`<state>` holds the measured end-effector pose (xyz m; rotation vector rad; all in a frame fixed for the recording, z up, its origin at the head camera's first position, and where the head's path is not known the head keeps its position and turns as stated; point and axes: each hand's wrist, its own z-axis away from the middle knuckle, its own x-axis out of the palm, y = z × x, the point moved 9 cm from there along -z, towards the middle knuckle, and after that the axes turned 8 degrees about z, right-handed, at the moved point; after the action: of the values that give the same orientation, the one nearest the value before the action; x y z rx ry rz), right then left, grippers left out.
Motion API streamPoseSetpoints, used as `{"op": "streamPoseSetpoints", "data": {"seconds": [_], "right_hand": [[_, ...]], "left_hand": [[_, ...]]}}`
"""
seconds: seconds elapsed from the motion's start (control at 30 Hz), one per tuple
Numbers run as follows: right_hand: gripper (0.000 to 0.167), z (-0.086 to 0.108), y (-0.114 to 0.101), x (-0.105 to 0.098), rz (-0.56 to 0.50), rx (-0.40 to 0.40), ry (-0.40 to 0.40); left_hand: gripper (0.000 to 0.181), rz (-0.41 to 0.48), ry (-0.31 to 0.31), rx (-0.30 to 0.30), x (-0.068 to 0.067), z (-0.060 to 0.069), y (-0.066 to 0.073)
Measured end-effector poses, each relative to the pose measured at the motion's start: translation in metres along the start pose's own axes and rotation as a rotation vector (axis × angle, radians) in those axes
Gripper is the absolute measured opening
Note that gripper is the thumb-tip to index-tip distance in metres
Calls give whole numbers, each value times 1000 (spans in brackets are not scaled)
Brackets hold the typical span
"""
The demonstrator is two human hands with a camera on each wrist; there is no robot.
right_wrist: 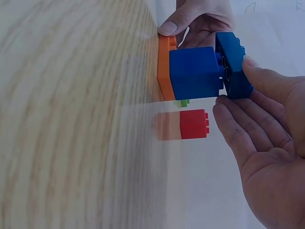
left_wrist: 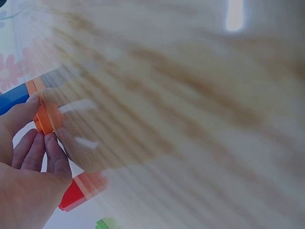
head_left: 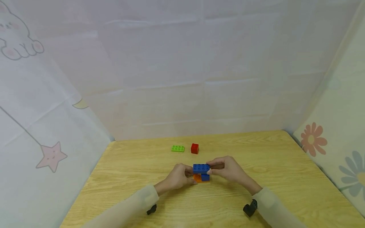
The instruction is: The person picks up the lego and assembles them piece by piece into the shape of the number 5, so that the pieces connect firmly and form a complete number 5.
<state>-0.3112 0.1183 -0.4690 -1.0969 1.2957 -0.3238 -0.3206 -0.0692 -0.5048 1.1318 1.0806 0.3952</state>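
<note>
Block stacking, judged partway along. Done so far: small blue block stands upright on the right part of the orange plate, which lies flat on the table; studs show bare on the plate's left part. In hand: long blue brick, held above the small blue block and reaching left over the bare studs. In the right wrist view it sits tilted, part of its hollow underside showing, so I judge it not yet pressed home. Whether its rim already touches the studs below, I cannot tell for sure.

Grip: right hand pinches the long blue brick at its right end, thumb on the near side, fingers on the far side. Left hand pinches the orange plate at its left end between thumb and fingertips, seemingly to steady it.

Left over, as far as the pictures show: green plate and red block, both on the far side of the table beyond the hands, untouched, green to the left of red, the two near each other but apart.

Containers: none seen; pieces rest directly on the wood or in the stack.
</note>
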Motion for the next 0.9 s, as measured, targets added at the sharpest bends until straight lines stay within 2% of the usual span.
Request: {"op": "streamPoseSetpoints", "data": {"seconds": [0.67, 0.9], "right_hand": [[38, -3, 4, 4, -8, -6, -17], [37, -3, 3, 4, -10, -11, -32]], "left_hand": [[37, -21, 0, 4, 0, 0, -1], [32, -20, -4, 14, 0, -1, -1]]}}
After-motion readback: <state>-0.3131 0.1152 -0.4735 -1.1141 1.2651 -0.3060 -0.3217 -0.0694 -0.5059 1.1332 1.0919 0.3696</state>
